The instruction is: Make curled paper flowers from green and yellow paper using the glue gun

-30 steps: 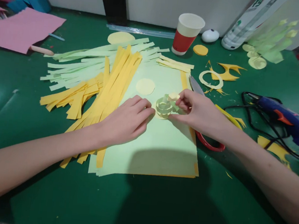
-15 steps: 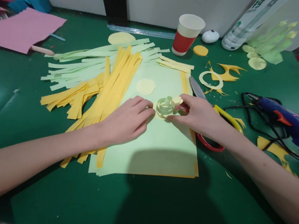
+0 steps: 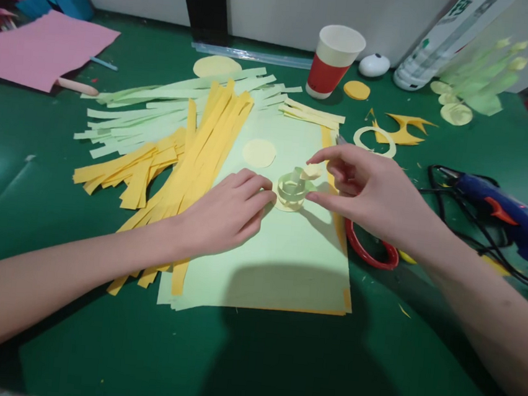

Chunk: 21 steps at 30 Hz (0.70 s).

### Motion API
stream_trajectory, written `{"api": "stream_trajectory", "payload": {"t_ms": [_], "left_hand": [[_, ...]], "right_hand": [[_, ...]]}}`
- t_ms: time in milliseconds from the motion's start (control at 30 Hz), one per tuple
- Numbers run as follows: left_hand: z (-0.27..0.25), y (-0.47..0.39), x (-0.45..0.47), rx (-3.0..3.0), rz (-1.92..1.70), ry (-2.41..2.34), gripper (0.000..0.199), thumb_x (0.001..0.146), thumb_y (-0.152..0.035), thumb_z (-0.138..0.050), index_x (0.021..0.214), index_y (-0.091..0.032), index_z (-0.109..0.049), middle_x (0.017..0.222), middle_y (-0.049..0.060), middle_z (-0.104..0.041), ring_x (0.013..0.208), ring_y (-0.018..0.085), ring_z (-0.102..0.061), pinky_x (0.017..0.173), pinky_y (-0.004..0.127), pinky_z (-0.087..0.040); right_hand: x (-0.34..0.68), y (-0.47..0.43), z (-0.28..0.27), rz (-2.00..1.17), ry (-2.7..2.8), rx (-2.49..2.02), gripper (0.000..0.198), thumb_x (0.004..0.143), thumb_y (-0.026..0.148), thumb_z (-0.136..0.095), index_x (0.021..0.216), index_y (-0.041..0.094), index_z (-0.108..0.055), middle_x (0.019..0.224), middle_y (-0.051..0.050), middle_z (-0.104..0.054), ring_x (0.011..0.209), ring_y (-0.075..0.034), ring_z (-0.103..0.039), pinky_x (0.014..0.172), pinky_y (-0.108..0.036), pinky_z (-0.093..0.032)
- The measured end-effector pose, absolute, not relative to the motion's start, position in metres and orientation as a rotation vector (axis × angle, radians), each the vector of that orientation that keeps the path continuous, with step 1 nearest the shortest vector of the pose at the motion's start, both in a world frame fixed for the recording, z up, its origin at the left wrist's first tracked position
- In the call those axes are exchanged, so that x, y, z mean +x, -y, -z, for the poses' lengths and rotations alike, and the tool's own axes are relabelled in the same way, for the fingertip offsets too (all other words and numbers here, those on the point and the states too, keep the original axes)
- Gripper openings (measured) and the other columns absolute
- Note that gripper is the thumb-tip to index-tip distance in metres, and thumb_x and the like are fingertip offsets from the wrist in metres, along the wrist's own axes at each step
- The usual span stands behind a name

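A small pale-green paper coil (image 3: pixel 291 188) stands on a cream paper disc (image 3: pixel 288 208), with a little cream paper piece (image 3: pixel 310 174) at its upper right. My left hand (image 3: pixel 227 213) rests on the paper sheets, its bent fingers together and the fingertips at the disc's left edge. To the right of the coil hovers my right hand (image 3: pixel 366 180), thumb and forefinger spread with nothing between them. Its thumb tip is close to the coil. Another cream disc (image 3: pixel 259 153) lies flat on the light-green paper sheets (image 3: pixel 256 278).
Yellow paper strips (image 3: pixel 213 146) and green paper strips (image 3: pixel 161 104) lie left. Scissors (image 3: pixel 370 258) are partly hidden under my right arm. A blue glue gun (image 3: pixel 501 205) with a black cord lies right. A paper cup (image 3: pixel 335 62) and a white bottle (image 3: pixel 447 44) stand behind.
My right hand has let go of the small cream piece on the coil, drawn slightly right and spread its fingers. My left hand has stayed in place.
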<state>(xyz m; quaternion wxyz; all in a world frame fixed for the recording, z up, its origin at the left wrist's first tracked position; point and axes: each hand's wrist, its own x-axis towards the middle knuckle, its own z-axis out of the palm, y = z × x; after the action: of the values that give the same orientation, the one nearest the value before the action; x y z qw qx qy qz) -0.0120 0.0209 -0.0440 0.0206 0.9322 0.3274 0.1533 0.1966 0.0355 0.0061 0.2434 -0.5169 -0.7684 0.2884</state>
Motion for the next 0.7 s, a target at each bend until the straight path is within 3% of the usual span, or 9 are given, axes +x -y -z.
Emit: {"api": "stream_trajectory", "payload": {"t_ms": [267, 700], "left_hand": [[0.042, -0.0199, -0.0106, 2.886, -0.504, -1.039, 0.02, 0.089, -0.018, -0.037, 0.089, -0.01, -0.055, 0.093, 0.011, -0.058, 0.088, 0.022, -0.049, 0.079, 0.036, -0.044], [0.0412, -0.0198, -0.0093, 2.836, -0.471, -1.059, 0.021, 0.09, -0.02, -0.035, 0.082, -0.013, -0.053, 0.086, 0.009, -0.057, 0.083, 0.021, -0.048, 0.076, 0.037, -0.044]], "right_hand": [[0.19, -0.0291, 0.0006, -0.759, 2.021, -1.281, 0.023, 0.07, 0.022, -0.068, 0.09, 0.013, -0.063, 0.068, 0.002, -0.039, 0.056, -0.01, -0.035, 0.051, -0.029, -0.03], [0.1863, -0.0268, -0.0014, -0.727, 1.971, -1.282, 0.004, 0.072, 0.019, -0.066, 0.075, 0.02, -0.062, 0.066, 0.001, -0.046, 0.057, -0.01, -0.038, 0.05, -0.028, -0.029]]}}
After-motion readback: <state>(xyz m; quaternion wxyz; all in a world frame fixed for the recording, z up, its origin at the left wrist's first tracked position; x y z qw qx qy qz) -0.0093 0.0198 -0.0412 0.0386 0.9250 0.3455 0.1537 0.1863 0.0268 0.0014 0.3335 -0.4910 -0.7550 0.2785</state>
